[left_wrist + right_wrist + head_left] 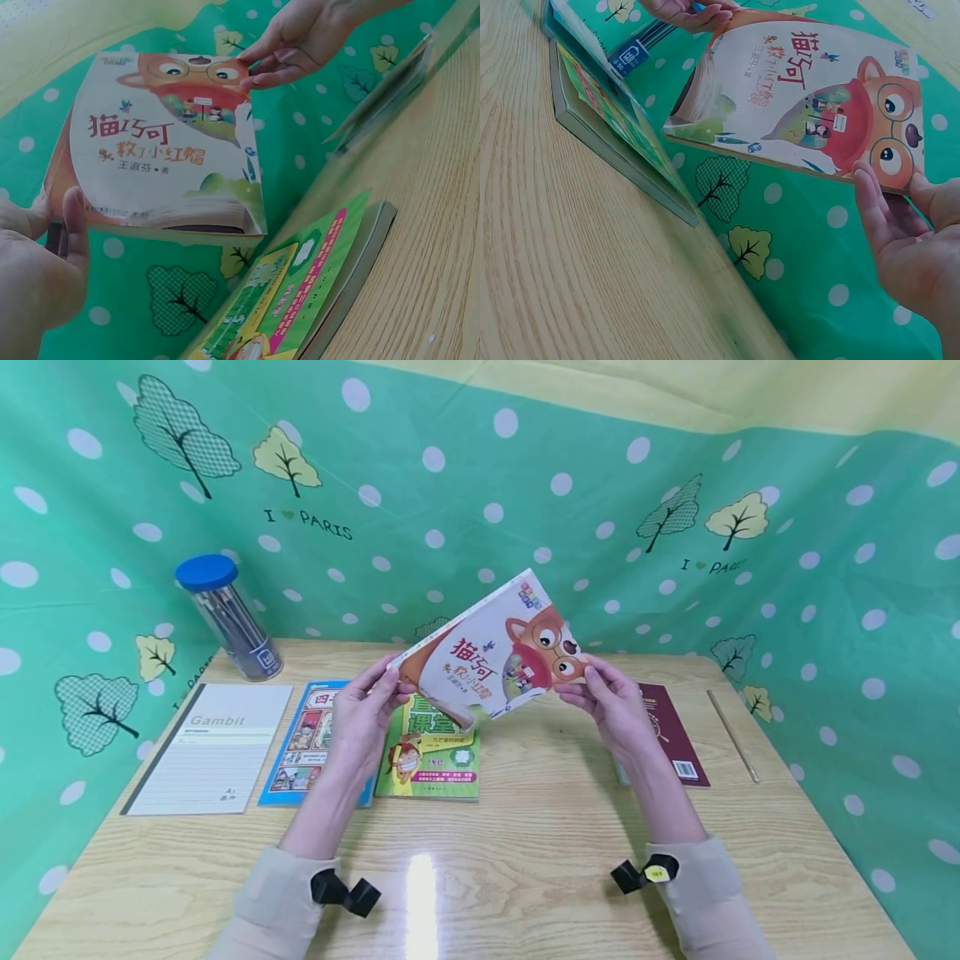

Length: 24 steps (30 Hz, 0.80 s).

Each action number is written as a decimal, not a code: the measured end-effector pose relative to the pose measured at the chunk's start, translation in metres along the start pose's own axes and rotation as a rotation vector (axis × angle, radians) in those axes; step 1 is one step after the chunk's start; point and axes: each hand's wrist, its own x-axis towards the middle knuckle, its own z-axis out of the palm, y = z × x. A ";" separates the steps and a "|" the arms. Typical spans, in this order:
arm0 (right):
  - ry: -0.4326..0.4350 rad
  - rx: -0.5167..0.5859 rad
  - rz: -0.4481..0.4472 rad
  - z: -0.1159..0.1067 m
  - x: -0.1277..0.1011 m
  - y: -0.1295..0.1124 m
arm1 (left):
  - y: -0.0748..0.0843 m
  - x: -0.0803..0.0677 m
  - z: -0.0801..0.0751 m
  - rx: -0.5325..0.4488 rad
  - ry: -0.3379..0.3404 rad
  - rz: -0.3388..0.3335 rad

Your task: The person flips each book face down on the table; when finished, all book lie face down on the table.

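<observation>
Two hands are holding a fox-cover children's book (498, 652) tilted at frame centre, above the wooden table (540, 852). Left hand (363, 710) is pinching its lower-left corner; right hand (611, 697) is gripping the right edge. A green book (431, 760) is lying beneath.

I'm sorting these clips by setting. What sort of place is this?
Probably a staged study desk, not a real room: a wooden table backed by a green polka-dot cloth, with a lined notebook, children's books and a pencil jar.

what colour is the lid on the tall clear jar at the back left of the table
Blue. The lid caps the clear jar, seen best in the head view.
</observation>
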 end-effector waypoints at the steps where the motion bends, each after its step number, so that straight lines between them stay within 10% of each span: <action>1: -0.003 0.005 -0.005 0.000 0.000 0.000 | 0.000 0.000 0.000 0.000 -0.002 0.003; 24: -0.024 0.128 -0.078 0.000 0.002 0.001 | 0.002 -0.002 0.003 -0.008 -0.107 0.063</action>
